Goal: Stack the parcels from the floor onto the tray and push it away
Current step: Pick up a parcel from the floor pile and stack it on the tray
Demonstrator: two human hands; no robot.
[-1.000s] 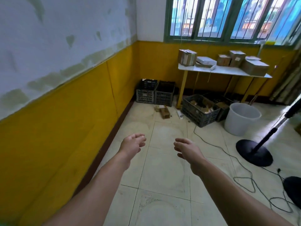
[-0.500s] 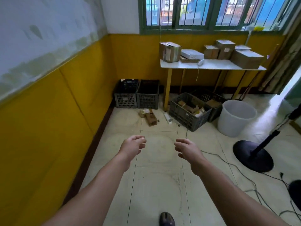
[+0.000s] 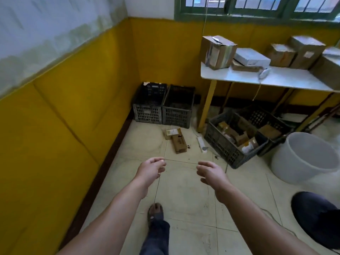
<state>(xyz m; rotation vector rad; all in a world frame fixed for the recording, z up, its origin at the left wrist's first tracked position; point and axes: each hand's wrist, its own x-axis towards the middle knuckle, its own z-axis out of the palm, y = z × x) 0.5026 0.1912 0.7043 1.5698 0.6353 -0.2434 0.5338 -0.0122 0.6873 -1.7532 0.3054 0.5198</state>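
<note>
Two small brown cardboard parcels lie on the tiled floor ahead: a long one (image 3: 178,143) and a squarer one (image 3: 172,132) just behind it, in front of two dark crates. My left hand (image 3: 150,171) and my right hand (image 3: 211,173) are stretched out in front of me, well short of the parcels. Both hold nothing, with fingers loosely curled and apart. No tray shows in this view.
Two dark plastic crates (image 3: 163,105) stand in the corner by the yellow wall. A white table (image 3: 266,78) carries several boxes. Under it stands a crate with parcels (image 3: 235,138); a white bucket (image 3: 305,157) is to the right. My foot (image 3: 155,212) steps forward.
I have walked closer to the corner, and the view has tilted down; the parcels and crates look larger. My foot and knee have come into view. Both hands stay held out, holding nothing.
</note>
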